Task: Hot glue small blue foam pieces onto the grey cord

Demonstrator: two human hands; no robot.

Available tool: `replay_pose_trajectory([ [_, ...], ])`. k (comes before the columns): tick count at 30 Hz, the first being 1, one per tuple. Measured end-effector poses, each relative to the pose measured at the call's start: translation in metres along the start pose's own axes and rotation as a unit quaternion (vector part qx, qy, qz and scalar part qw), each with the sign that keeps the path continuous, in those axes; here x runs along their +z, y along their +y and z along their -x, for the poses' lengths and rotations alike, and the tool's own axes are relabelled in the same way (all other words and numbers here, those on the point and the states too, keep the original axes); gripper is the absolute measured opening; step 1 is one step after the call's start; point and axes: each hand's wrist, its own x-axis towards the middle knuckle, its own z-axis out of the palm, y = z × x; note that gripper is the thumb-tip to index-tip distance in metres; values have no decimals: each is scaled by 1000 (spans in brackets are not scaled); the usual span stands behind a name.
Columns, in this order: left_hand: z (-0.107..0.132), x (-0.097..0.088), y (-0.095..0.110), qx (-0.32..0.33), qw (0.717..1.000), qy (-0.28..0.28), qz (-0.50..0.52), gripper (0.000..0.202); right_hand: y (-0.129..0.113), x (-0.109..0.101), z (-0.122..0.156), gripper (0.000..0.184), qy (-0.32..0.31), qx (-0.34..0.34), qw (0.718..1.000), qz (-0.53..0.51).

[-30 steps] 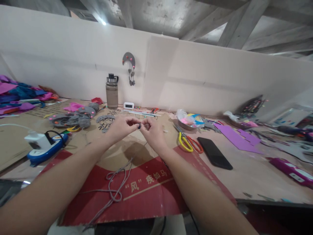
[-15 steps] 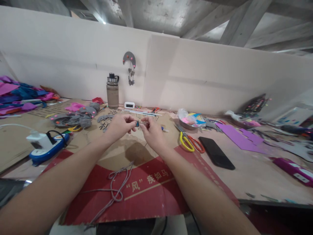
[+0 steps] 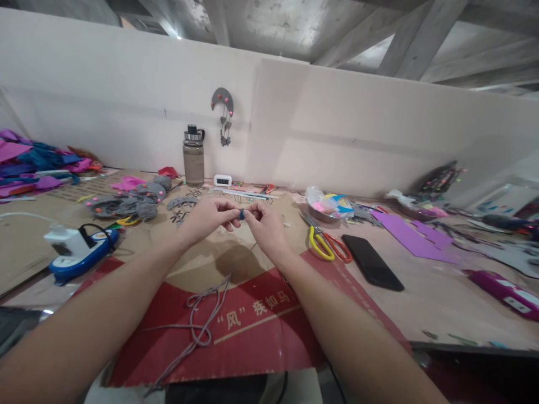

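Head camera showed the left hand [image 3: 210, 219] and right hand [image 3: 266, 225] meeting at the fingertips, both pinching a small dark-blue piece [image 3: 241, 214] above the cardboard [image 3: 269, 350]. So little of it showed that an uneven pinch could have let it slip and drop. Grey cord [image 3: 199, 335] lay in loose loops nearer the body, where a forearm drawn back might have snagged it.

There are two hands [image 3: 211, 217] [image 3: 266, 225], one small blue piece [image 3: 241, 214], one bottle [image 3: 193, 164], one clock [image 3: 222, 180], one phone [image 3: 373, 262] and two power strips [image 3: 69, 271] [image 3: 484, 280].
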Motion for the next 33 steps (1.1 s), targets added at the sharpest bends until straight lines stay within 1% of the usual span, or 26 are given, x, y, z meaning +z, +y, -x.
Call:
replay_pose_trajectory([
  [3, -2, -2, -3, -6, 999, -20, 25, 27, 0, -1, -1, 14, 4, 3, 1000, 12],
  [5, -2, -3, -1, -1, 1000, -18, 2, 26, -1, -1, 0, 15, 2, -4, 1000, 20],
  [10, 1, -2, 3, 37, 992, 26, -114, 15, -5, 0, 2, 12, -10, -37, 999, 37],
  [13, 1, -2, 4, 46, 989, 48, -130, 13, -5, 1, 4, 11, -14, -47, 998, 27],
  [17, 0, -3, 2, 31, 992, 93, -78, 12, -5, 2, 5, 13, -16, -59, 998, -1],
  [23, -6, -4, -7, 15, 988, 136, 78, 14, -4, 4, 6, 16, -15, -87, 996, 18],
  [28, -11, -10, -14, 8, 970, 171, 172, 17, 1, 8, 7, 18, -40, -56, 998, -2],
  [31, -15, -19, -19, 1, 958, 203, 202, 17, 3, 10, 5, 20, -47, -30, 998, -43],
  [33, -18, -28, -22, 3, 947, 230, 225, 14, 3, 9, 3, 20, -57, -2, 995, -83],
])
